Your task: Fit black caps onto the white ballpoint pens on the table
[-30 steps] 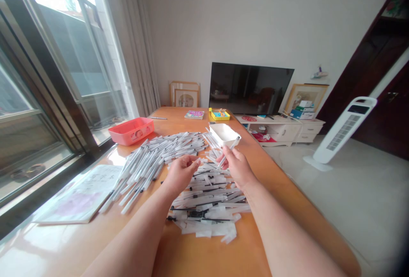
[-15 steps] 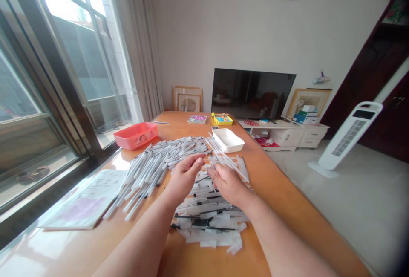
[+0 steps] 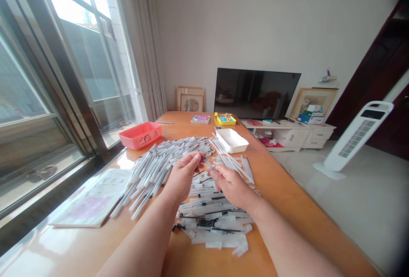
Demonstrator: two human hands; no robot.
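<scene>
Broadly, a brown desk (image 3: 281, 191) carries everything close by; taking the person's hands as the clock's centre, with twelve o'clock pointing away, its contents spread nearly all round. The biggest mass is a heap of pens (image 3: 153, 164) from nine to twelve o'clock, slim pale barrels with dark ends, lying roughly alongside one another. At six o'clock, below the hands and between the forearms, spreads a mat of loose parts (image 3: 220, 240), whitish strips mixed with thin black pieces.

A booklet (image 3: 92, 200) lies flat at eight o'clock, a red basket (image 3: 143, 141) stands at ten, and a white tray (image 3: 238, 148) at one. Just nearer than the tray, around two, lie more pale tubes (image 3: 246, 168).

The right hand (image 3: 234, 183) pinches a slim pale piece (image 3: 208, 163) between thumb and curled fingers. The left hand (image 3: 183, 172) has thumb and fingertips drawn in at that piece's dark far end; whether they grip it cannot be told.

Judging by the heap, a good many pens look complete, while plenty of parts seem left. The piece in hand appears unfinished. Smallest, a few black bits (image 3: 175, 227) sit at seven o'clock.
</scene>
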